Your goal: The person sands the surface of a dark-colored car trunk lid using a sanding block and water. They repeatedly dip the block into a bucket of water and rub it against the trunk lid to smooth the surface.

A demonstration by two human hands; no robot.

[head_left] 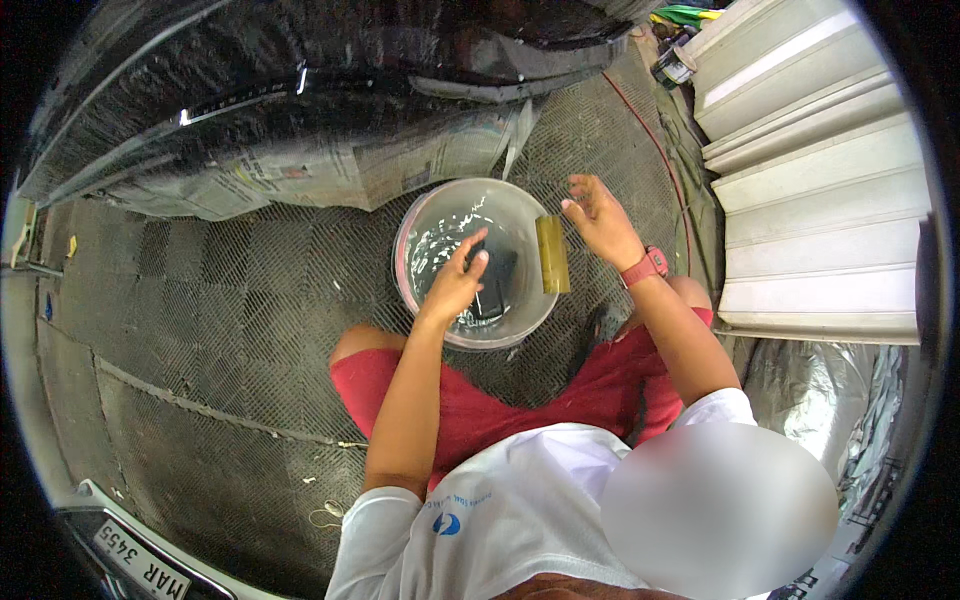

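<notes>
A round, whitish plastic basin with water in it stands on the floor in front of my crossed legs. My left hand is over the basin, fingers stretched and apart, holding nothing I can see. Just right of its fingertips a dark, rectangular block lies in the water; whether the fingers touch it I cannot tell. A stiff olive-yellow sheet, perhaps sandpaper, is draped over the basin's right rim. Right of that sheet, my right hand is raised in the air, its fingers loosely bent and apart, with nothing visible between them.
Newspaper and dark plastic film cover a large black body beyond the basin. White ribbed panels stand at the right, a red cord running beside them. Dark textured mats cover the floor. A car's bumper shows at lower left.
</notes>
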